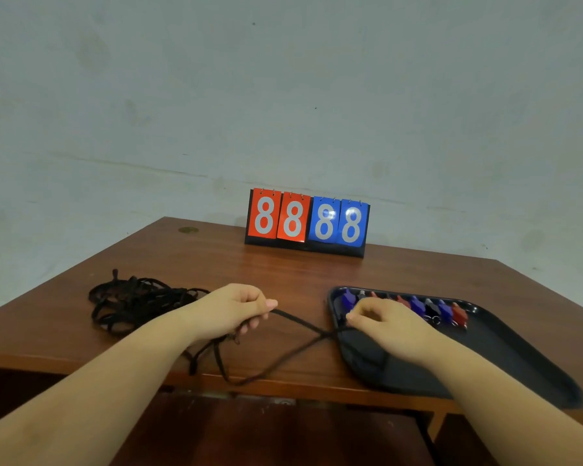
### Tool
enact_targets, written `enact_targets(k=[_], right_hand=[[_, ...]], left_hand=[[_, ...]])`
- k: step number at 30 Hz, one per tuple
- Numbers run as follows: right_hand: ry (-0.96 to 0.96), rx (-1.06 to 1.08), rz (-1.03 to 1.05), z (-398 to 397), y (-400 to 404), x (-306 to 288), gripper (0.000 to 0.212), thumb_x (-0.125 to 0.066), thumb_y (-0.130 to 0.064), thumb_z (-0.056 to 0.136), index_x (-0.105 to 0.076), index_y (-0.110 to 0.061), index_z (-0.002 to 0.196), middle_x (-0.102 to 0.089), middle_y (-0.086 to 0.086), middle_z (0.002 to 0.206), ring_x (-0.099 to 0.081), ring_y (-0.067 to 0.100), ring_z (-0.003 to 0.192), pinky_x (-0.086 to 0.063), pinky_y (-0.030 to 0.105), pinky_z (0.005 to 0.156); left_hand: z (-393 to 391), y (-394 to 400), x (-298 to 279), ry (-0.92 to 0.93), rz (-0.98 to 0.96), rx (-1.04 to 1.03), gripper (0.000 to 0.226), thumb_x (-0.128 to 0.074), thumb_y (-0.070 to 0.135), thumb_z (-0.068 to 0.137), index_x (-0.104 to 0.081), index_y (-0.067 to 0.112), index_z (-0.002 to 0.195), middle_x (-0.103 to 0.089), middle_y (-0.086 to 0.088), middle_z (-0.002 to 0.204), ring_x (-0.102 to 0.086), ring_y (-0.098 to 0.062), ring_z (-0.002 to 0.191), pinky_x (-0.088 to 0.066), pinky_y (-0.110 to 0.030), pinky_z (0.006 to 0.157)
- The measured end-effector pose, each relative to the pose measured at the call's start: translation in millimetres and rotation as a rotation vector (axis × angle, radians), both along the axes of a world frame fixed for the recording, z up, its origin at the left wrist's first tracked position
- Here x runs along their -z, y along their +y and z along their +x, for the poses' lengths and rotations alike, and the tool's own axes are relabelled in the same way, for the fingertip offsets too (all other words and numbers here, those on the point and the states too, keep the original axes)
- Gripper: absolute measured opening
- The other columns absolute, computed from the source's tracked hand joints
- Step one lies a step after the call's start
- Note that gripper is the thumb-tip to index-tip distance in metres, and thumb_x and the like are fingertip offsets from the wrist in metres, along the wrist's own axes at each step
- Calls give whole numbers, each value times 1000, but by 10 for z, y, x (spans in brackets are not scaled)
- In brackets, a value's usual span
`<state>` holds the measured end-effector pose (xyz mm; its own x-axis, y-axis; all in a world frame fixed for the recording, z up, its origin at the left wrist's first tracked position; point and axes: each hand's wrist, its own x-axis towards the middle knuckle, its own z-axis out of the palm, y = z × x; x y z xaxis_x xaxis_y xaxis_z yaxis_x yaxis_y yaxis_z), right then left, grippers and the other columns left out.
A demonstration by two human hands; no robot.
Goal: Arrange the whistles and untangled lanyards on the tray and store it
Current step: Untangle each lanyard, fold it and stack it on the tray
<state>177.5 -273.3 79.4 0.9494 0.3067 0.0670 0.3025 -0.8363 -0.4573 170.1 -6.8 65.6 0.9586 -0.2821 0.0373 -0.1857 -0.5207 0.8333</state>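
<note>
A black tray (505, 354) lies on the right of the wooden table (216, 264). Several blue, red and black whistles (418, 306) stand in a row along its far edge. A tangled pile of black lanyards (135, 299) sits on the left. One black lanyard (300, 326) stretches between my hands, its loop sagging over the table's front edge. My left hand (236, 309) pinches one end at the table's middle. My right hand (381, 322) pinches the other end over the tray's left part.
A flip scoreboard (307, 222) with red and blue cards reading 8 stands at the table's back edge against a pale wall. The table's front edge (283, 386) runs just below my hands, with a dark space underneath.
</note>
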Motion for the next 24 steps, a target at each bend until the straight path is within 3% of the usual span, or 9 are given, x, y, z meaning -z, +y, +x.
enact_targets(k=[2, 4, 6, 8, 11, 16, 20, 22, 24], right_hand=[[-9, -43, 128, -50, 142, 7, 27, -43, -44, 95, -61, -33, 113, -59, -21, 109, -53, -1, 103, -38, 19, 86], [57, -82, 315, -105, 367, 8, 32, -38, -45, 96, -56, -35, 121, -56, -25, 113, -49, -6, 106, -33, 11, 82], [134, -114, 426, -136, 571, 31, 32, -33, -47, 97, -56, -34, 116, -64, -23, 101, -52, -10, 94, -31, 8, 75], [194, -142, 497, -140, 684, 89, 35, -35, -45, 98, -61, -25, 109, -67, -7, 73, -61, 2, 74, -41, 16, 72], [207, -93, 541, -103, 616, 95, 31, -42, -36, 98, -65, -15, 92, -52, -17, 44, -44, 0, 43, -35, 19, 55], [135, -22, 435, -64, 389, -5, 30, -44, -33, 97, -64, -21, 79, -49, -30, 39, -44, -15, 39, -24, 15, 55], [148, -36, 397, -106, 283, -9, 31, -46, -25, 95, -66, -23, 72, -61, -12, 66, -52, 3, 63, -42, 23, 70], [118, -58, 419, -146, 297, 11, 22, -44, -26, 95, -66, -29, 92, -65, -13, 98, -58, 4, 91, -42, 27, 89], [116, -95, 478, -209, 364, 14, 24, -42, -31, 96, -61, -36, 110, -60, -16, 115, -53, 0, 108, -37, 24, 96]], left_hand=[[3, -78, 10, -22, -21, 5, 30, -49, 45, 91, -57, 23, 73, -52, 11, 54, -45, -2, 51, -40, -17, 55], [7, -184, 13, -42, -70, -7, 30, -47, 46, 92, -58, 25, 73, -50, 11, 55, -43, -2, 51, -39, -17, 56], [14, -256, 3, -47, -163, -6, 31, -47, 45, 93, -57, 24, 72, -47, 11, 55, -40, -4, 51, -37, -18, 55], [13, -259, -8, -31, -235, -11, 32, -47, 45, 92, -57, 22, 73, -45, 11, 55, -38, -5, 50, -35, -18, 53], [-2, -164, 12, 14, -229, -20, 32, -48, 44, 92, -62, 20, 78, -47, 10, 56, -37, -5, 49, -34, -18, 52], [-55, -36, 107, 50, -184, -46, 19, -56, 35, 90, -69, 22, 96, -60, 8, 63, -47, -3, 54, -40, -17, 59], [-123, -83, 109, 40, -265, -43, 13, -63, 22, 87, -71, 17, 96, -73, 4, 77, -63, -5, 67, -49, -17, 65], [-159, -141, 89, 35, -308, -18, 12, -64, 16, 86, -72, 14, 95, -74, -1, 83, -65, -9, 71, -52, -22, 69], [-198, -212, 53, 20, -334, -6, 12, -64, 13, 85, -72, 13, 94, -74, -3, 84, -67, -10, 72, -53, -22, 69]])
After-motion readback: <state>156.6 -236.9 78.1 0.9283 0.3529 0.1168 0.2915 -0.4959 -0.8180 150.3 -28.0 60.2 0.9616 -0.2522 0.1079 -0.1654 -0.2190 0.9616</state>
